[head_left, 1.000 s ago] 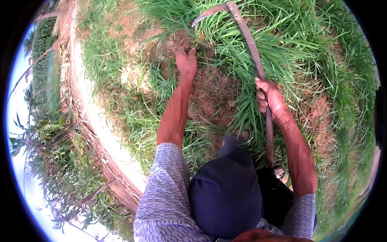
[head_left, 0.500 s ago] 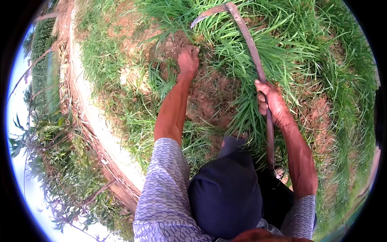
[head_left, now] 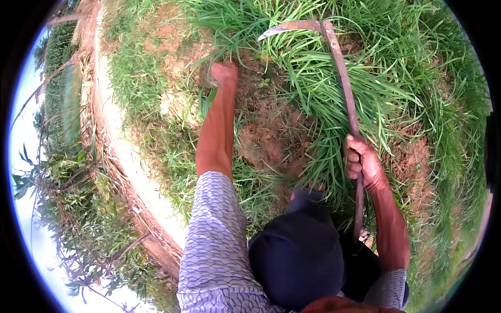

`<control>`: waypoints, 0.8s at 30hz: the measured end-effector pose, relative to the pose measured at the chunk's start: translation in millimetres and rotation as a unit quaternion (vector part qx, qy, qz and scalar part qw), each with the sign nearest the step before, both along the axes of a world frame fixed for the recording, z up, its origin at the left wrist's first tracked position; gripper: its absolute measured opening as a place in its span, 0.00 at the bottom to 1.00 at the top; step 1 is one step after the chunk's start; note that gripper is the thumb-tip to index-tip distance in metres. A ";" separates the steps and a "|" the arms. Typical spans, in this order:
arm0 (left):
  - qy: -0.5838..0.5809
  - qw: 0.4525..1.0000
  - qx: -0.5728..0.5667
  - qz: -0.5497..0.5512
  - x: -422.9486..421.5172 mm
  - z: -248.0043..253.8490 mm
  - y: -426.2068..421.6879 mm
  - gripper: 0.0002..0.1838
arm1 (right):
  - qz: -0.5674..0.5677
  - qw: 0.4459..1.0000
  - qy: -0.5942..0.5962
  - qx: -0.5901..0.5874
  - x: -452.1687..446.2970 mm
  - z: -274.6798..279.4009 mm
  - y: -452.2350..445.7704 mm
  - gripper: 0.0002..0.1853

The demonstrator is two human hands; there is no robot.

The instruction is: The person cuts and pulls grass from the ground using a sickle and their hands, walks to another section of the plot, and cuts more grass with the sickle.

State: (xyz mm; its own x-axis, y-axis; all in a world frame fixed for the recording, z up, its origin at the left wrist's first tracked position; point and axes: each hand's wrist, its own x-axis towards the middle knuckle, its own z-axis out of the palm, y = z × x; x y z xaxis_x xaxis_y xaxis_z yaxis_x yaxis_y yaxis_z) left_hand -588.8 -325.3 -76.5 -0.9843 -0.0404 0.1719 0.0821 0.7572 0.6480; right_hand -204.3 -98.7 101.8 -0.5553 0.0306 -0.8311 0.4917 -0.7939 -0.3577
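My right hand (head_left: 364, 163) is wrapped round the long wooden handle of a sickle (head_left: 343, 78). Its curved metal blade (head_left: 293, 27) lies over the tall grass, with the tip pointing left. Farther left, my left hand (head_left: 225, 74) is down at the bare soil, just below a clump of green grass (head_left: 229, 23). Its fingers are turned away and hidden, so whether they hold anything does not show. Long cut-looking blades of grass (head_left: 334, 88) lie flattened beneath the sickle handle.
Brown soil (head_left: 274, 138) shows between my arms, by my dark-clothed knee (head_left: 297, 255). Shorter grass (head_left: 130, 68) grows at the left, beside a pale dirt strip (head_left: 133, 177). Leafy plants (head_left: 88, 224) stand beyond it. Dense grass (head_left: 449, 130) covers the right side.
My left hand has shifted left, and its closed fingers have turned out of sight. The sickle and my right hand have moved down and slightly right in view.
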 end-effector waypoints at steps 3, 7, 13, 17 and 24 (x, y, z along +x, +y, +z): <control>-0.025 0.995 -0.092 0.017 -17.1 8.8 1.5 0.19 | -0.021 0.999 0.003 -0.035 20.7 -5.7 -0.9 0.14; -0.197 0.701 0.685 0.033 -60.5 -34.3 -8.5 0.15 | -0.032 0.995 0.024 -0.093 41.6 -11.3 0.6 0.12; -0.080 0.977 -0.196 -0.036 -35.6 -22.7 10.8 0.14 | -0.073 0.986 0.060 -0.139 37.5 -21.0 -5.7 0.11; -0.011 0.985 0.002 -0.170 -44.5 -44.2 14.4 0.17 | -0.060 0.988 0.069 -0.122 32.5 -19.9 -6.4 0.11; -0.065 0.963 -0.245 -0.097 -15.5 -5.1 46.6 0.24 | 0.086 0.978 -0.020 0.191 29.1 -2.0 -25.8 0.13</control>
